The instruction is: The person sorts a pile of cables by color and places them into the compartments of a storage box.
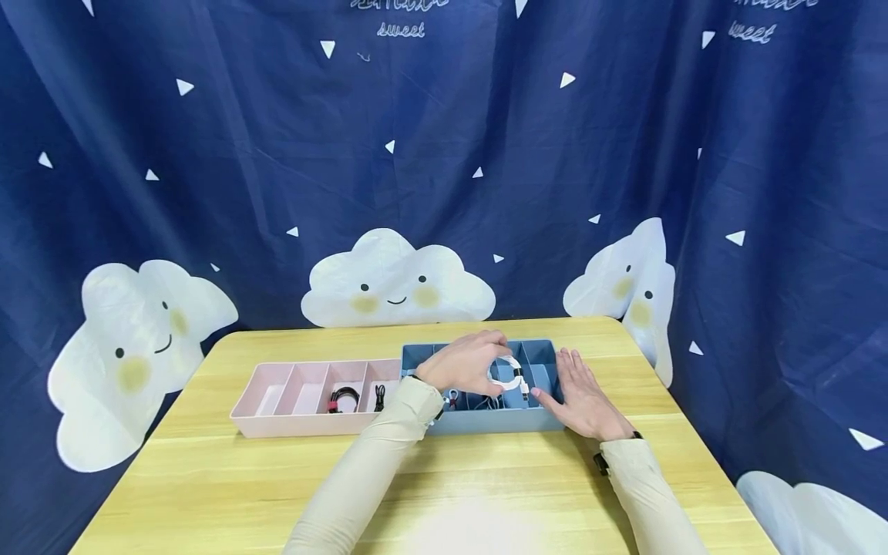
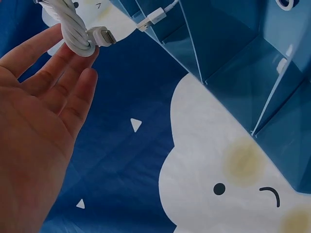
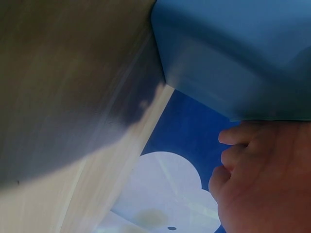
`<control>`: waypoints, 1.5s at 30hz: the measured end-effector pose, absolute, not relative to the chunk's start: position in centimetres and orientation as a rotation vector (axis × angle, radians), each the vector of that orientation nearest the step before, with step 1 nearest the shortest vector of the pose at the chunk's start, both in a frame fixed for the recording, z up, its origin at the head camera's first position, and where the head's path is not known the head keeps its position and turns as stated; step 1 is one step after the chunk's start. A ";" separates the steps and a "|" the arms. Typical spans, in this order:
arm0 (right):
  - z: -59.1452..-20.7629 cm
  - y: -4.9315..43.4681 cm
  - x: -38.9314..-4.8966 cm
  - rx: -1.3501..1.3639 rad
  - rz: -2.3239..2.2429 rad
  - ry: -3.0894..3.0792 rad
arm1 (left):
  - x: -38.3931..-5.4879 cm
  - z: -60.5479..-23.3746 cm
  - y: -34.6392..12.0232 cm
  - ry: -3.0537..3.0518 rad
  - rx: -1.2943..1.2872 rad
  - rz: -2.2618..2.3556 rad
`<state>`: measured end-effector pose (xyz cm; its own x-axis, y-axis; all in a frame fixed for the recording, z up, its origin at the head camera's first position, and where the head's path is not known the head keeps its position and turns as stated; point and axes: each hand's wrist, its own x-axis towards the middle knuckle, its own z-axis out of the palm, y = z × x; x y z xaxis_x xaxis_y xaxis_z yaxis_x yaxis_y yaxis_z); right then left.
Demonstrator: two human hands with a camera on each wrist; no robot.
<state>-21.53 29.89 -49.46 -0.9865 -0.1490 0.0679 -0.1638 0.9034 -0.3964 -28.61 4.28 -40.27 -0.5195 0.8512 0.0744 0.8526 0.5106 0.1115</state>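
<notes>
My left hand [image 1: 468, 362] pinches a coiled white cable [image 1: 509, 385] above the blue divided box [image 1: 492, 422]. In the left wrist view, the cable [image 2: 73, 29] hangs at the fingertips with its white plug [image 2: 101, 36] sticking out; a second white plug [image 2: 153, 19] shows beside it. A dark band wraps one side of the coil. My right hand [image 1: 586, 397] rests against the blue box's right end, fingers extended along the outer wall and thumb at the front rim. The right wrist view shows this hand [image 3: 267, 179] touching the box's edge.
A pink divided box [image 1: 298, 426] stands left of the blue one, containing a black coiled cable with a red tie [image 1: 333, 405] and a smaller black cable [image 1: 379, 398]. More cables [image 1: 489, 402] lie inside the blue box. A patterned blue curtain [image 1: 444, 193] hangs behind the wooden table [image 1: 229, 486].
</notes>
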 end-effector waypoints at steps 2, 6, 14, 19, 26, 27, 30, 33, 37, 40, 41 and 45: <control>-49.5 29.8 -21.5 0.249 0.638 -3.032 | -28.7 -40.5 4.4 -2.721 -1.538 -0.214; -49.5 29.8 -21.4 0.246 0.649 -3.032 | -28.7 -40.7 4.7 -2.717 -1.553 -0.210; -49.7 29.9 -21.5 0.233 0.659 -3.033 | -29.0 -41.1 5.1 -2.746 -1.549 -0.199; -49.6 29.9 -21.5 0.235 0.660 -3.030 | -29.3 -41.4 5.4 -2.756 -1.554 -0.180; -49.5 30.0 -21.5 0.237 0.663 -3.031 | -29.5 -41.7 5.7 -2.774 -1.547 -0.162; -49.5 30.0 -21.5 0.238 0.663 -3.031 | -29.5 -41.7 5.7 -2.775 -1.547 -0.158; -49.6 30.1 -21.5 0.240 0.661 -3.032 | -29.5 -41.8 5.8 -2.776 -1.549 -0.143; -49.5 30.1 -21.5 0.244 0.655 -3.027 | -29.6 -41.9 5.9 -2.779 -1.549 -0.128; -49.5 30.0 -21.5 0.249 0.647 -3.022 | -29.6 -42.0 5.9 -2.789 -1.543 -0.123; -49.5 29.9 -21.5 0.244 0.649 -3.026 | -29.6 -42.0 6.0 -2.795 -1.540 -0.125; -49.5 29.9 -21.5 0.243 0.650 -3.028 | -29.6 -42.0 6.0 -2.796 -1.539 -0.125; -49.5 29.9 -21.4 0.242 0.653 -3.029 | -29.7 -41.9 6.0 -2.785 -1.539 -0.118</control>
